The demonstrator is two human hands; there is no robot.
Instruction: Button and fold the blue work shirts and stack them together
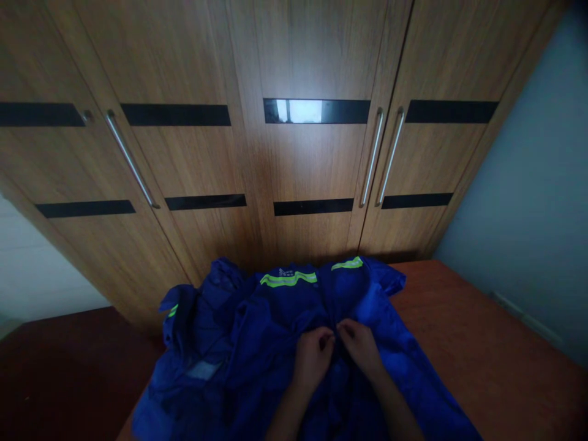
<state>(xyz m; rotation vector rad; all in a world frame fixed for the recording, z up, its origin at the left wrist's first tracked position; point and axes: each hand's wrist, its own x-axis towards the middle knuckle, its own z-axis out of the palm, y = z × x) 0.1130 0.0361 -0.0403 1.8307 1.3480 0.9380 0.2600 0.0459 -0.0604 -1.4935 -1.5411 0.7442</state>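
Note:
A blue work jacket (275,321) lies spread out in front of me, with yellow-green reflective strips (289,280) across its chest and small white lettering above one of them. Along its front opening, my left hand (315,355) pinches the fabric edge with thumb and fingertips. Close beside it, my right hand (361,346) pinches the facing edge, fingers closed. The fingertips nearly meet; any button or fastener between them is too small and dark to make out.
More blue fabric (202,343) with a reflective strip lies crumpled to the left. Beneath is a reddish-brown tabletop (478,343). A wooden wardrobe (312,159) with metal handles (373,159) stands directly behind, and a pale wall (519,202) rises at the right.

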